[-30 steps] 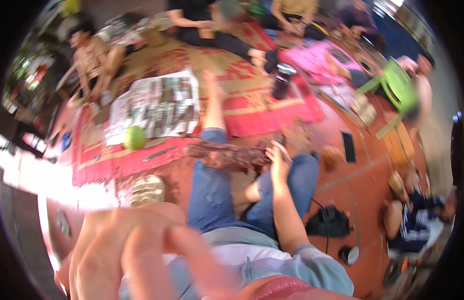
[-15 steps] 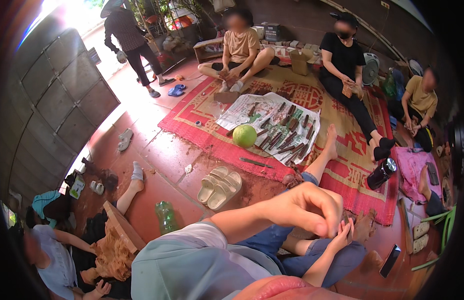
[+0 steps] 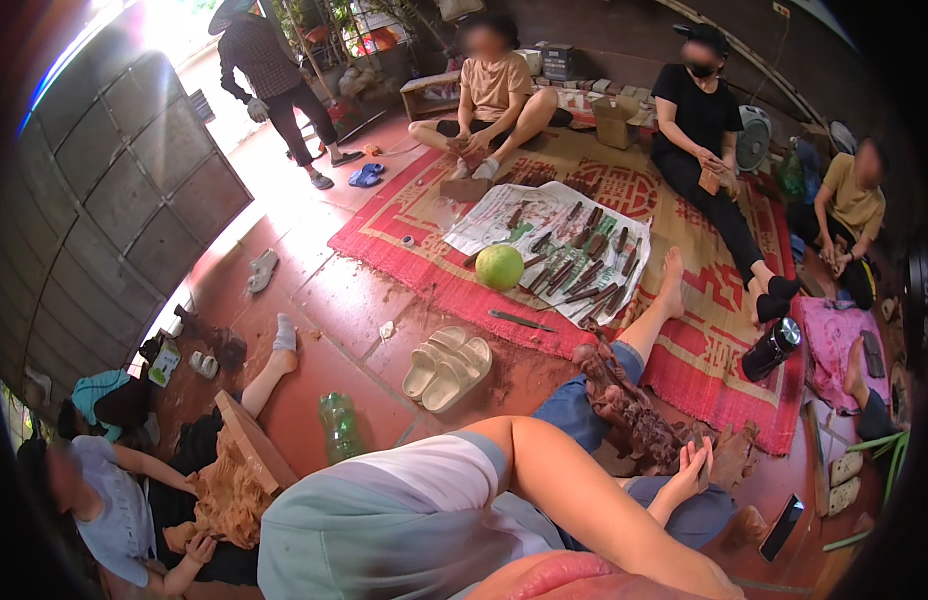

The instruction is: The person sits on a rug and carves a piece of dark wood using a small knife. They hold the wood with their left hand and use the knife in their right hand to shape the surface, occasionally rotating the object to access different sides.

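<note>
Before me: red tiled floor [image 3: 329, 320]. Red-and-tan mat [image 3: 719, 330] on floor. Paper sheet [image 3: 466, 236] on mat, bearing dark sticks [image 3: 562, 275]. Denim-clad legs [image 3: 572, 412]; gnarled brown wood-like piece [image 3: 622, 398] across them. Right hand [image 3: 690, 472] at its near end, fingers curled; cannot tell whether gripping. Left hand beyond view. Round green fruit [image 3: 500, 267] at edge of paper sheet.

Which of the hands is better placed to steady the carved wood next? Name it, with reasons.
Right, most likely: the right hand is beside the near end of the carved wood, while the left hand is out of view, its forearm cut off by the lower edge.
</note>
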